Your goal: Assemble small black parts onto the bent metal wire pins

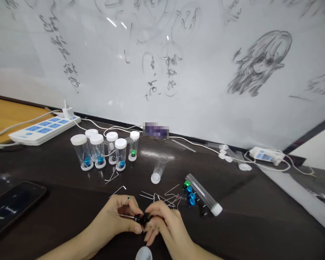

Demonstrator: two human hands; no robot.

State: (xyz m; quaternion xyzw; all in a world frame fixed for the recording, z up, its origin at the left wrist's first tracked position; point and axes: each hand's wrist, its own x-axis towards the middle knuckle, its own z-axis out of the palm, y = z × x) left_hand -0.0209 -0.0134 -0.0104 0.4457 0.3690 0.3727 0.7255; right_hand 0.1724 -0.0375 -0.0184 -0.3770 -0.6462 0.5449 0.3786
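In the head view my left hand (119,215) pinches a small black part with a thin metal rod (137,218) sticking out to the left. My right hand (166,220) has its fingertips closed on the right end of the same black part, so the hands almost meet. The fingers hide much of the part, and its exact kind does not show. Just below the hands lies a white round piece (144,253), cut by the frame's edge. Several bent hex keys (162,198) lie on the dark table (78,209) just beyond my fingers.
Capped transparent tubes (97,151) holding blue, green or black parts stand at the back left. An upright tube (159,169) and a lying tube (203,194) are nearer, beside blue knobs (191,198). A phone (13,206) lies left; power strips (46,130) and cables run behind.
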